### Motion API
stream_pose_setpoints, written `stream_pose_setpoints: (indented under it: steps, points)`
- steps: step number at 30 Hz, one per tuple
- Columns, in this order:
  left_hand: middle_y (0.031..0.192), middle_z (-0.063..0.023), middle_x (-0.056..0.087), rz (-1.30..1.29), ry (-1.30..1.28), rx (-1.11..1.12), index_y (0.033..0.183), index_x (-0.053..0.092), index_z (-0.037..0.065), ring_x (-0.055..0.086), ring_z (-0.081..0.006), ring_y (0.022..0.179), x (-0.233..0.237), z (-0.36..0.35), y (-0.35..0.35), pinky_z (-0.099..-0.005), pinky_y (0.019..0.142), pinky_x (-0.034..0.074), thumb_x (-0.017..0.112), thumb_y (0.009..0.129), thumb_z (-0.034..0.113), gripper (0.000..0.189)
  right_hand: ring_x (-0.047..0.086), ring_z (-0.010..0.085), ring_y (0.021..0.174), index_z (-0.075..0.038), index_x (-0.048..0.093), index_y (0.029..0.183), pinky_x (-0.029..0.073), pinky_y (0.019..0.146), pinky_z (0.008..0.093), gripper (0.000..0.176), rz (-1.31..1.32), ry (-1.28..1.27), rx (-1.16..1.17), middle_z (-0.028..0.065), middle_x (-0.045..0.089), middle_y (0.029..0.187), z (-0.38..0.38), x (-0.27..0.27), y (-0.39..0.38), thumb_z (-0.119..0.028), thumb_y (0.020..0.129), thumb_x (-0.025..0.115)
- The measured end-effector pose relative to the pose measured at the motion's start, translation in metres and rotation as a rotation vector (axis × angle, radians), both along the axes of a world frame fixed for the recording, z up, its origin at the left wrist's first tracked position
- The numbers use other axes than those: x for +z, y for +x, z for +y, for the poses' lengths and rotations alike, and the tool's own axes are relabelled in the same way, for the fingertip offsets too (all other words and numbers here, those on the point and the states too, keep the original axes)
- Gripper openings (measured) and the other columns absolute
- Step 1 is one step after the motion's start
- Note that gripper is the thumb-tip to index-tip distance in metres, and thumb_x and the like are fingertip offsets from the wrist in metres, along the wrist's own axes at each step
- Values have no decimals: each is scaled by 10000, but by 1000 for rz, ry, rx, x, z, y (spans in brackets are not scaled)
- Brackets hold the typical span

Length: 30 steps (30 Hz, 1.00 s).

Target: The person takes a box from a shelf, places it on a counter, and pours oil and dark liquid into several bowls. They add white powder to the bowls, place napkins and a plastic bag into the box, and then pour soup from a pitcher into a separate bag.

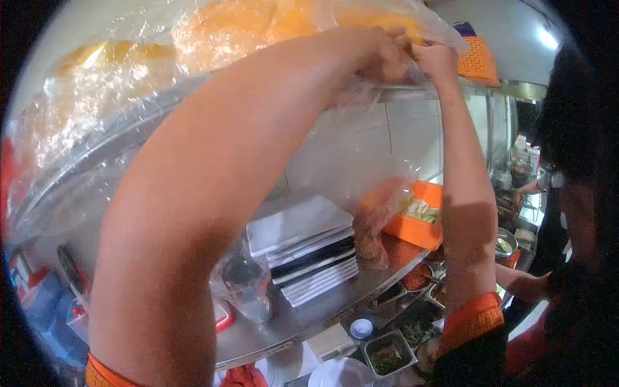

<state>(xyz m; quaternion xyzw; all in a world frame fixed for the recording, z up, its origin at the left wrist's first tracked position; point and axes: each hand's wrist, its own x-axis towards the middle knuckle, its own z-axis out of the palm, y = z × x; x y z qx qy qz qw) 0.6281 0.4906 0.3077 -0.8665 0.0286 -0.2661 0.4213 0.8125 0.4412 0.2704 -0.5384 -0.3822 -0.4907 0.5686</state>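
Note:
Both arms reach up to a high metal shelf, where a large clear plastic bag (251, 32) with yellow-orange contents lies. My left hand (385, 57) is closed on the gathered plastic at the bag's right end. Right beside it, my right hand (437, 59) pinches the same plastic, with the two hands nearly touching. Loose film from the bag hangs below the shelf edge on the left. What the bag contains is blurred by the shiny film, and my left fingertips are partly hidden.
Below, a stack of white and black rectangular plates (303, 232) stands on a steel counter (290, 329). An orange bin (412, 229) holds pale green food. Food pans (390, 353) line the lower right. An orange basket (477, 59) sits on the shelf; a co-worker (580, 226) stands at right.

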Motion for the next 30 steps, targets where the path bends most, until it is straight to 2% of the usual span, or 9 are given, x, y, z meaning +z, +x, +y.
stream_pose_setpoints:
  steps: [3, 6, 10, 12, 14, 18, 20, 23, 30]
  points:
    - [1519, -173, 370, -97, 252, 143, 1462, 373, 113, 389, -327, 1387, 5, 11, 24, -445, 1174, 263, 368, 912, 387, 614, 676, 345, 984, -88, 722, 1062, 523, 855, 409, 499, 70, -52, 11, 175, 712, 1033, -1, -3, 3, -472, 746, 691]
    - [1570, -111, 311, -209, 72, 402, 1476, 380, 158, 329, -294, 1432, -1, 0, 28, -438, 1210, 179, 328, 922, 401, 607, 695, 287, 924, -84, 725, 1061, 525, 801, 372, 557, -7, -53, -27, 134, 729, 1008, -4, -2, 5, -546, 749, 722]
    - [1579, -80, 304, 41, 124, 296, 1484, 379, 163, 287, -273, 1456, 14, 34, 48, -440, 1222, 138, 282, 930, 445, 629, 694, 243, 903, -67, 730, 1069, 525, 808, 348, 487, -21, 67, 59, 114, 736, 1018, 0, -4, 26, -455, 775, 734]
    - [1481, -119, 457, -405, 269, 196, 1414, 496, 161, 420, -285, 1378, -3, 47, 54, -446, 1166, 288, 416, 930, 434, 561, 692, 225, 901, -55, 730, 1070, 524, 812, 335, 448, -46, 59, 93, 105, 737, 1027, 0, -3, 27, -400, 784, 745]
    - [1427, -141, 492, -397, 230, 165, 1366, 527, 137, 451, -301, 1339, -6, 28, 40, -443, 1133, 317, 464, 905, 414, 541, 680, 176, 921, -17, 719, 1085, 522, 811, 310, 408, -14, 85, 298, 103, 731, 1062, -7, -7, 11, -295, 790, 757]
    - [1213, -230, 632, -315, 61, 67, 1175, 653, 42, 573, -364, 1185, -17, -24, 0, -433, 1002, 432, 656, 807, 333, 469, 668, 152, 923, 26, 714, 1070, 517, 806, 289, 408, 105, 72, 216, 108, 727, 1060, -5, 1, 19, -255, 780, 774]
    - [1206, -227, 636, -279, 11, 50, 1168, 658, 45, 579, -360, 1176, -20, -27, -5, -431, 995, 436, 654, 805, 329, 461, 670, 152, 909, 49, 718, 1031, 521, 798, 297, 431, 85, 188, 440, 116, 731, 1038, -4, 0, 20, -285, 767, 780]
    - [1197, -223, 642, -251, -56, 59, 1159, 666, 50, 588, -354, 1163, -17, -29, -7, -428, 985, 443, 652, 803, 324, 449, 681, 166, 905, 37, 730, 1012, 524, 786, 300, 466, 263, 121, 442, 112, 736, 1010, -8, -3, 13, -335, 737, 790]
    - [1174, -212, 655, -238, -180, 131, 1136, 682, 61, 609, -342, 1133, -10, -15, -2, -421, 961, 459, 647, 799, 312, 422, 705, 204, 889, 13, 741, 1029, 528, 785, 321, 541, 139, 262, 278, 133, 745, 974, -11, -10, -20, -416, 705, 799]
